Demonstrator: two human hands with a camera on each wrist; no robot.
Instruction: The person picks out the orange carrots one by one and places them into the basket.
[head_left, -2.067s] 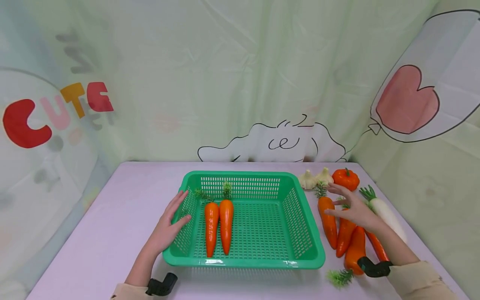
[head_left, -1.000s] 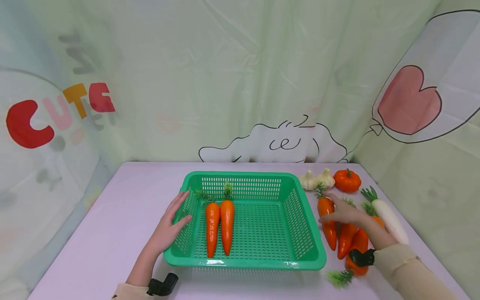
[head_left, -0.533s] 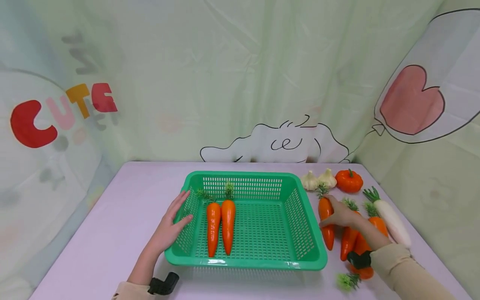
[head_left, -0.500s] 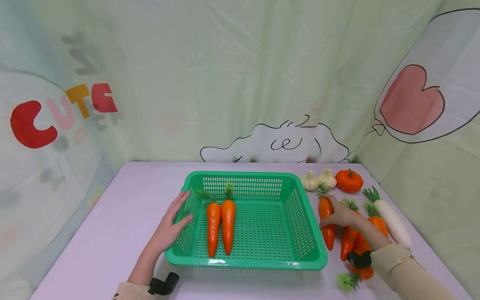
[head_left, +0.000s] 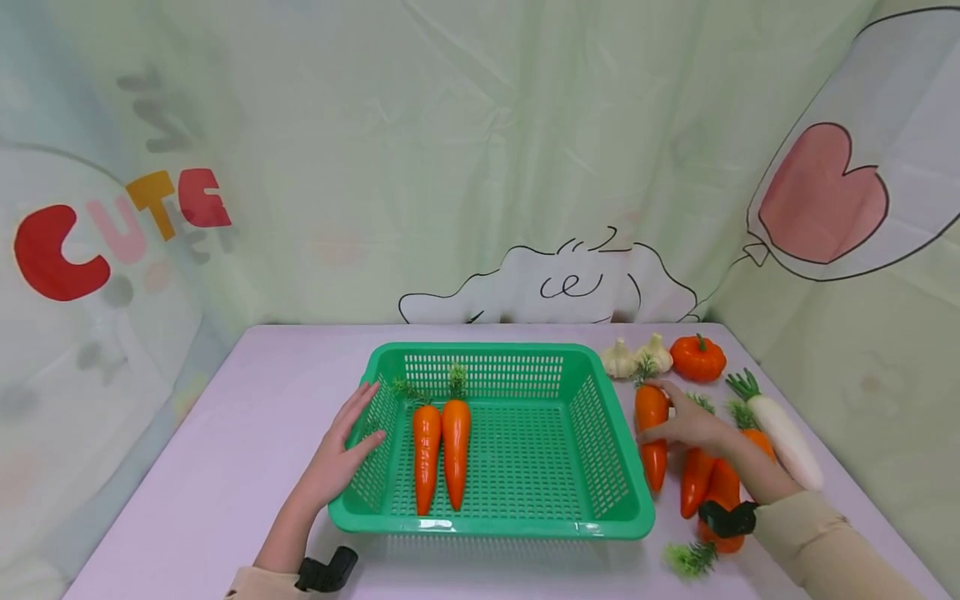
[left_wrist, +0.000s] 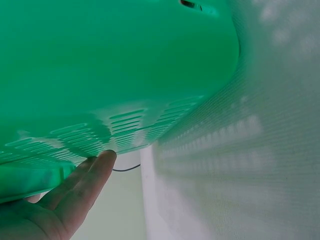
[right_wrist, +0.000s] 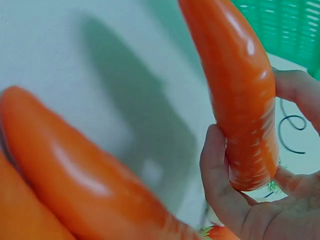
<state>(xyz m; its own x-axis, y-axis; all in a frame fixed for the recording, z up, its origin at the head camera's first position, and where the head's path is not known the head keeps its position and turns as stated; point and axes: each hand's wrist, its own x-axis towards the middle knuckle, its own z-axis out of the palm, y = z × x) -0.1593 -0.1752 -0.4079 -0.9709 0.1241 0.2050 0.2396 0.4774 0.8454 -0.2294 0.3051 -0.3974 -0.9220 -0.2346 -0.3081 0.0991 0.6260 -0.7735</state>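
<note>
My right hand (head_left: 686,421) holds a carrot (head_left: 652,408) between thumb and fingers, just right of the green basket. In the right wrist view the carrot (right_wrist: 240,90) is gripped near its thick leafy end, and its shadow falls on the table apart from it. My left hand (head_left: 333,454) lies along the left side of the green plastic basket (head_left: 487,527), fingers extended. A fingertip (left_wrist: 107,156) meets the slotted outer wall in the left wrist view. Inside the basket, at its left, lie two carrots: one carrot (head_left: 425,458) and another carrot (head_left: 455,454) side by side, leaves away from me.
More carrots (head_left: 696,483) lie under and beside my right forearm, one with its leaves (head_left: 690,560) toward me. A white radish (head_left: 783,437) is at the right edge. Two garlic bulbs (head_left: 618,360) and a squat orange pumpkin-like vegetable (head_left: 697,358) sit at the back right.
My right hand has come down from above the carrots, closed round the leftmost one, and shifted it slightly away from me. My left hand and the basket have stayed put.
</note>
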